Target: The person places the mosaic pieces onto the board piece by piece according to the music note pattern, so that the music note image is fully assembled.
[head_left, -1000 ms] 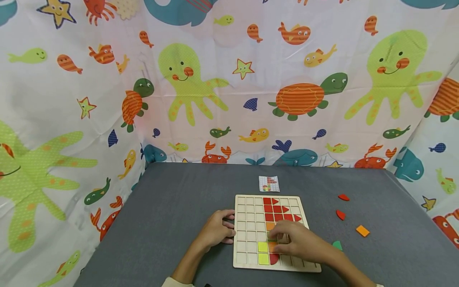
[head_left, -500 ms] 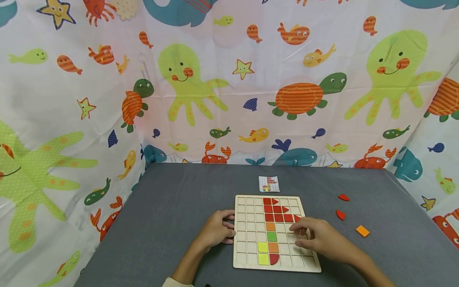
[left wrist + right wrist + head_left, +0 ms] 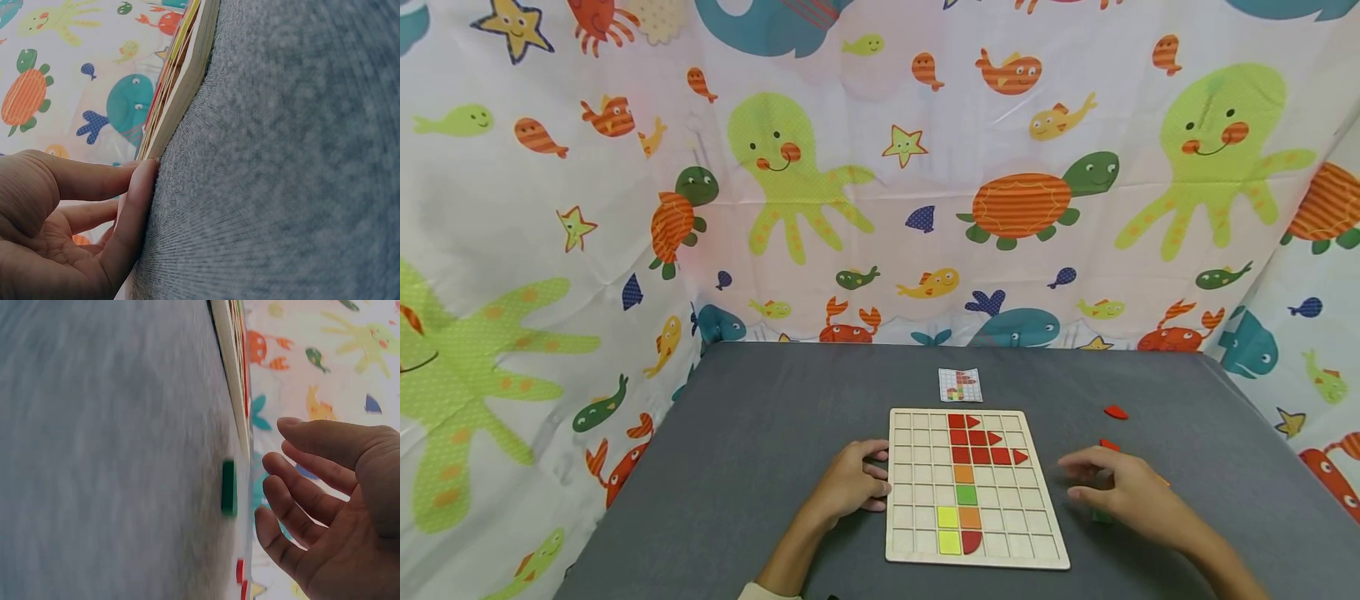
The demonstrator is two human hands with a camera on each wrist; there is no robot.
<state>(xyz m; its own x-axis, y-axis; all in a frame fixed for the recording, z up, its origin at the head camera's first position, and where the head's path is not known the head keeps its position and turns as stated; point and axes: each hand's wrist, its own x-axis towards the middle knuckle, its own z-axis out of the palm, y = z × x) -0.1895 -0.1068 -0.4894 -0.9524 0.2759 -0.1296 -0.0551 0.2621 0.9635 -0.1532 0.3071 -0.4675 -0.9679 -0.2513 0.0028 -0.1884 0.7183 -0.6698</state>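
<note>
A wooden grid board (image 3: 917,479) lies on the table with red, orange, green and yellow tiles set in some squares. My left hand (image 3: 853,479) holds the board's left edge; in the left wrist view, thumb and finger meet at that edge. To the right of the board my right hand (image 3: 1131,492) hovers with fingers loosely bent and nothing between them. Beneath it, a green piece (image 3: 1102,517) is partly covered by the hand; this green piece (image 3: 229,487) shows whole in the right wrist view. A red piece (image 3: 1108,445) peeks out behind the fingers.
Beyond the board's far edge lies a small printed card (image 3: 960,386) with a coloured grid pattern. Another red piece (image 3: 1116,412) rests farther back on the right. An orange piece (image 3: 1163,480) is mostly hidden by the right hand. A sea-animal curtain (image 3: 865,208) surrounds the grey table (image 3: 790,400).
My right hand has drawn back from over the board to the loose pieces on its right, uncovering the green and orange tiles in the column. The left hand stays at the board's edge.
</note>
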